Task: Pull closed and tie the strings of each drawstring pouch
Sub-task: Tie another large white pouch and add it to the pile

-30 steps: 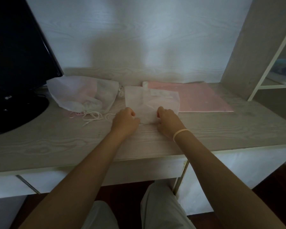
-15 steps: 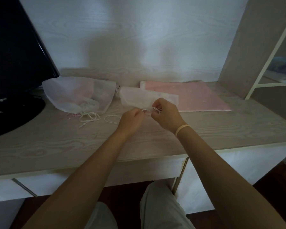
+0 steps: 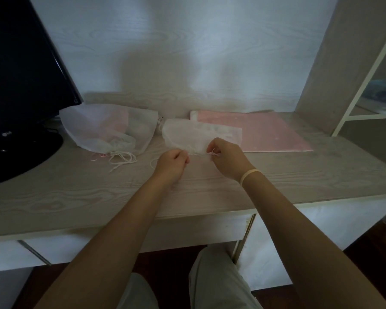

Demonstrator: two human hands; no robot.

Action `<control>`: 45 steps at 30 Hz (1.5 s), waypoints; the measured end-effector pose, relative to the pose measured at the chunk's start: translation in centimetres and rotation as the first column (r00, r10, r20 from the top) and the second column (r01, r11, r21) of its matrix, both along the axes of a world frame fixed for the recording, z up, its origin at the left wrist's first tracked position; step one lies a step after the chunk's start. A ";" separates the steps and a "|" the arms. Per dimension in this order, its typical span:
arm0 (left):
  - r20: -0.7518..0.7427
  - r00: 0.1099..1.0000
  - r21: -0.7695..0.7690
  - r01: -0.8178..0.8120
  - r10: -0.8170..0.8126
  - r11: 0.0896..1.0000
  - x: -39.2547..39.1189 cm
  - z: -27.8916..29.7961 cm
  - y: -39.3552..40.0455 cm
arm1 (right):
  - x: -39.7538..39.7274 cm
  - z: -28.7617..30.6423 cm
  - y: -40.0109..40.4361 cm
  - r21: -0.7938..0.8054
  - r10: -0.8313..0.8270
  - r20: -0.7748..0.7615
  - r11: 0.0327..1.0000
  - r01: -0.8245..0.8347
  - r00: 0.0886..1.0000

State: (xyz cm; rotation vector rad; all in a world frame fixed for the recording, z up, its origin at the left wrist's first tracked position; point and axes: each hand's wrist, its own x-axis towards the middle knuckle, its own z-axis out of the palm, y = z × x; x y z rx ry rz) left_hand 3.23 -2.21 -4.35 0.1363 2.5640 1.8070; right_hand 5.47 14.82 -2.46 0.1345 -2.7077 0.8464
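Left hand (image 3: 173,162) and right hand (image 3: 226,158) each pinch a string (image 3: 197,154) of the white pouch (image 3: 194,136), drawing it closed; knotting likely comes next.

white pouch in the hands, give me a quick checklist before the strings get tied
1. Left hand grips a string: ok, fingers curled round a thin white string.
2. Right hand pinches the string at the pouch's near edge: ok.
3. String taut between the hands: ok, it runs straight across the gap.
4. White pouch mouth pulled fully closed: cannot tell, the near edge looks gathered but the right hand hides the opening.
5. Knot started: cannot tell, the string ends at the right hand are too small to read.
6. Loose cords of the bags on the left kept apart from this string: ok, they lie apart on the desk.
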 end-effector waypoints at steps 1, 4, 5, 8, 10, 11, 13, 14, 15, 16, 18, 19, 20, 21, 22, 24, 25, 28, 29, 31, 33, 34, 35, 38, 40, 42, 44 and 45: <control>-0.024 0.999 -0.009 -0.032 0.032 0.999 -0.1 -0.1 -0.1 | -0.2 0.1 0.1 -0.001 -0.022 0.001 1.000 0.022 1.000; -0.090 0.992 -0.004 -0.089 0.089 0.996 0.1 -0.3 -0.7 | -0.5 0.3 0.1 0.013 -0.065 0.003 0.998 0.065 0.998; -0.105 0.992 -0.001 -0.067 0.066 0.998 0.3 -0.2 -0.8 | -0.6 0.2 0.0 0.044 -0.074 -0.004 0.996 0.074 0.997; -0.152 0.988 0.001 0.008 -0.008 1.000 1.1 0.8 -0.5 | -0.5 0.1 0.0 0.081 -0.100 -0.037 0.991 0.103 0.994; -0.196 0.980 0.000 0.026 -0.025 1.000 1.4 1.6 -0.2 | -0.4 0.0 0.1 0.075 -0.122 -0.061 0.989 0.126 0.991; -0.234 0.971 -0.010 0.034 -0.036 0.999 1.4 1.9 0.0 | -0.4 0.0 0.1 0.071 -0.130 -0.070 0.988 0.135 0.989; -0.308 0.947 -0.051 0.081 -0.093 0.995 1.6 2.2 0.2 | -0.3 -0.1 -0.2 0.074 -0.132 -0.077 0.988 0.138 0.988; -0.328 0.934 -0.066 0.124 -0.139 0.990 1.7 2.4 0.3 | -0.2 0.0 -0.6 0.082 -0.129 -0.076 0.987 0.135 0.989; -0.334 0.924 -0.078 0.170 -0.187 0.982 1.9 2.6 0.4 | -0.1 0.1 -0.8 0.091 -0.122 -0.074 0.987 0.129 0.990; -0.324 0.921 -0.087 0.199 -0.217 0.976 2.1 2.6 0.6 | -0.1 0.2 -1.1 0.100 -0.111 -0.066 0.988 0.117 0.992; -0.277 0.933 -0.115 0.204 -0.228 0.972 2.0 2.4 0.8 | 0.0 0.5 -1.7 0.118 -0.081 -0.035 0.989 0.084 0.996; -0.257 0.941 -0.134 0.190 -0.220 0.973 2.0 2.3 0.7 | 0.0 0.4 -2.0 0.140 -0.064 -0.024 0.988 0.066 0.998; -0.257 0.945 -0.148 0.166 -0.200 0.975 1.8 2.2 0.7 | 0.0 0.4 -2.3 0.162 -0.046 -0.011 0.986 0.047 0.999; -0.273 0.948 -0.149 0.129 -0.166 0.980 1.6 2.0 0.6 | -0.1 0.3 -2.3 0.178 -0.029 0.002 0.984 0.028 1.000; -0.293 0.949 -0.138 0.083 -0.121 0.987 1.3 1.9 0.5 | 0.0 0.2 -2.3 0.180 -0.018 0.018 0.984 0.015 1.000; -0.305 0.951 -0.105 0.019 -0.051 0.994 1.0 1.7 0.3 | 0.2 0.2 -2.1 0.168 0.007 0.028 0.986 -0.012 1.000; -0.301 0.953 -0.109 0.008 -0.041 0.994 0.9 1.5 0.3 | 0.2 0.2 -2.0 0.160 0.016 0.033 0.987 -0.021 0.999; -0.288 0.955 -0.180 0.018 -0.071 0.983 0.8 1.0 0.2 | 0.6 0.6 -2.1 0.085 0.017 0.100 0.996 -0.026 0.995; -0.280 0.955 -0.196 0.040 -0.095 0.980 0.9 1.0 0.2 | 0.6 0.8 -2.2 0.018 0.030 0.133 0.999 -0.032 0.991; -0.239 0.958 -0.210 0.107 -0.158 0.972 1.0 0.9 0.4 | 1.0 1.4 -2.2 -0.162 0.065 0.191 0.986 -0.034 0.979; -0.214 0.951 -0.247 0.168 -0.223 0.954 1.2 0.8 0.6 | 1.4 2.1 -2.1 -0.330 0.092 0.200 0.944 -0.022 0.975; -0.210 0.947 -0.269 0.185 -0.245 0.945 1.1 0.7 0.6 | 1.5 2.6 -2.1 -0.377 0.108 0.182 0.926 -0.032 0.977; -0.207 0.946 -0.278 0.189 -0.251 0.942 1.0 0.5 0.5 | 1.6 3.1 -2.3 -0.421 0.141 0.162 0.905 -0.061 0.977; -0.189 0.961 -0.276 0.144 -0.200 0.950 0.7 0.0 0.1 | 1.4 4.7 -3.1 -0.655 0.313 0.071 0.731 -0.192 0.947; -0.153 0.969 -0.257 0.148 -0.192 0.955 0.8 0.1 0.2 | 0.9 5.3 -3.1 -0.690 0.277 0.006 0.697 -0.196 0.961; -0.085 0.980 -0.157 0.165 -0.180 0.974 1.0 0.4 0.3 | 0.5 5.0 -2.8 -0.613 0.165 -0.003 0.779 -0.132 0.986; -0.033 0.986 -0.073 0.162 -0.165 0.984 1.0 0.8 0.2 | 0.2 4.3 -2.3 -0.554 0.106 0.013 0.828 -0.081 0.994; -0.006 0.987 -0.047 0.160 -0.160 0.986 1.0 1.1 0.2 | 0.2 3.9 -2.1 -0.529 0.097 0.024 0.846 -0.070 0.995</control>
